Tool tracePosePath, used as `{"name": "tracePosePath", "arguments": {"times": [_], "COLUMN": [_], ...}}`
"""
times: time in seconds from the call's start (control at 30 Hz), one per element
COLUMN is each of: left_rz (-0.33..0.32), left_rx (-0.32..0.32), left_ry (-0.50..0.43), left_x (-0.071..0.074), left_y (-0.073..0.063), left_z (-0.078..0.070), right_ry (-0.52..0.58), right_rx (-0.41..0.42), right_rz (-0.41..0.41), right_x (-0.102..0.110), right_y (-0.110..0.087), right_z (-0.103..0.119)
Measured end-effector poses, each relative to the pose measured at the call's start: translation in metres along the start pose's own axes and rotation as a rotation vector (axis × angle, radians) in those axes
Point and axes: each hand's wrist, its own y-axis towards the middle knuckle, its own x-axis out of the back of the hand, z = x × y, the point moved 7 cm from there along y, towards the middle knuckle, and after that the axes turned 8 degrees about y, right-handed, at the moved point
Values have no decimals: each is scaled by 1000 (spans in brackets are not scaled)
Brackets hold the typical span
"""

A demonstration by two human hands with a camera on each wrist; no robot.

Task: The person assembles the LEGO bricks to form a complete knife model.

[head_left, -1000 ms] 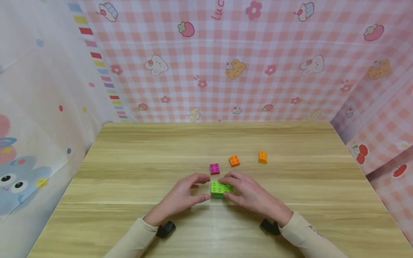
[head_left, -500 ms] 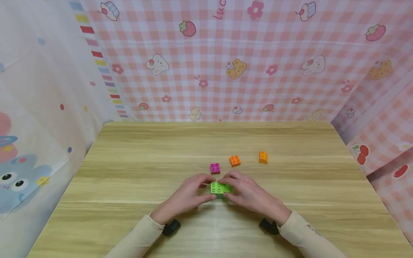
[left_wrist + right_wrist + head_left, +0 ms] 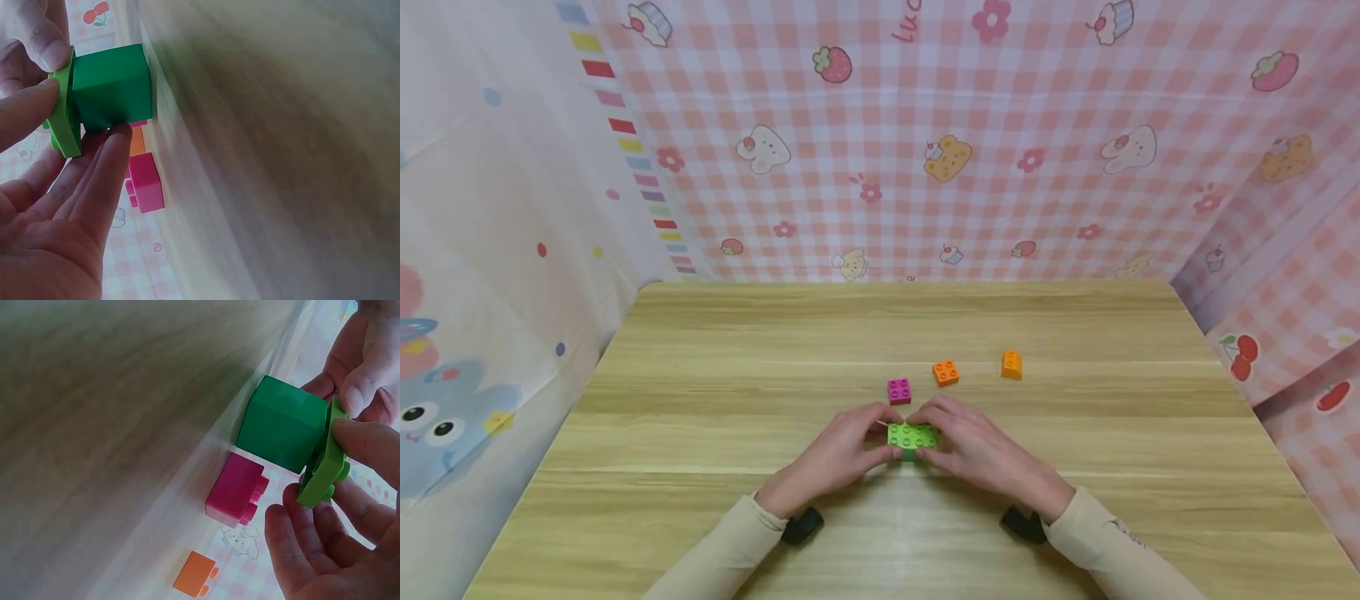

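A light green studded plate brick (image 3: 913, 436) lies across the top of a dark green brick (image 3: 112, 86), which stands on the table. The plate overhangs the dark brick, and a narrow gap shows between them in the right wrist view. My left hand (image 3: 842, 450) pinches the plate's left end, thumb on the near edge and fingers on the far side. At the other end, my right hand (image 3: 981, 447) holds the plate between thumb and fingers. Whether the two pieces are pressed fully together I cannot tell.
Just beyond the hands sits a magenta brick (image 3: 898, 392). An orange square brick (image 3: 946, 373) and a yellow-orange brick with a sloped side (image 3: 1011, 365) lie farther right on the wooden table (image 3: 737, 350). Patterned cloth (image 3: 880, 125) hangs behind.
My left hand has moved right from beside the plate and taken hold of its left end. The plate has shifted very slightly left; my right hand keeps its hold.
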Motion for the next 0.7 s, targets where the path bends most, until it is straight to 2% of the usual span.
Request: {"name": "tracePosePath", "arguments": {"times": [0.27, 0.53, 0.7], "left_rz": [-2, -2, 1], "left_rx": [16, 61, 57], "left_ry": [-45, -68, -105], "left_x": [-1, -2, -2], "left_y": [0, 0, 2], "left_z": [1, 2, 3], "right_ry": [-10, -48, -60], "right_rx": [-28, -28, -25], "right_rz": [-17, -12, -11], "right_x": [2, 4, 3], "right_y": [-1, -2, -1], "right_z": [-1, -3, -4]}}
